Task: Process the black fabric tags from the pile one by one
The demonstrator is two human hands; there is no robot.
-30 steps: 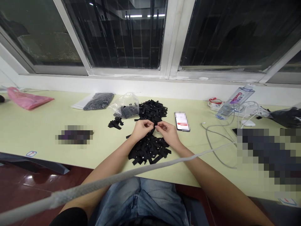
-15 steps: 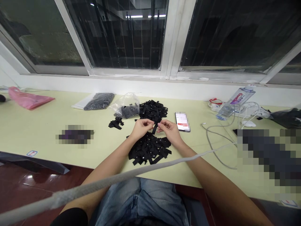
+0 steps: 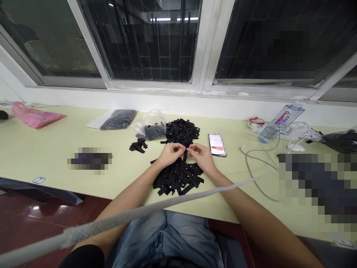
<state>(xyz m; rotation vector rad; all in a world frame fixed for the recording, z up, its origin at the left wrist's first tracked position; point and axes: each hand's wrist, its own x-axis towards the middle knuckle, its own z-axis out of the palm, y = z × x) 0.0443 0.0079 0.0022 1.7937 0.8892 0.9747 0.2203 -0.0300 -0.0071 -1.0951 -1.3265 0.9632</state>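
Note:
My left hand (image 3: 170,154) and my right hand (image 3: 202,156) meet at the fingertips over the table. Both are closed in a pinch on a short black fabric strip (image 3: 185,156), which hangs down between them. Just below my hands lies a loose pile of black strips (image 3: 178,176), several with small shiny metal-looking spots. Behind my hands is a second heap of black strips (image 3: 182,129). A small cluster of strips (image 3: 138,145) sits apart on the left. My fingers hide the top of the held strip.
A clear plastic bag (image 3: 152,123) with dark contents stands left of the far heap, near a filled bag (image 3: 119,119). Right of my hands lies a phone (image 3: 217,144). A tilted bottle (image 3: 281,121) and cables (image 3: 248,167) are farther right. A grey cord (image 3: 156,205) crosses in front of my arms.
My fingertips have come closer together, my left hand moving slightly right. The black strip between them has shifted and hangs more upright. The piles look unchanged.

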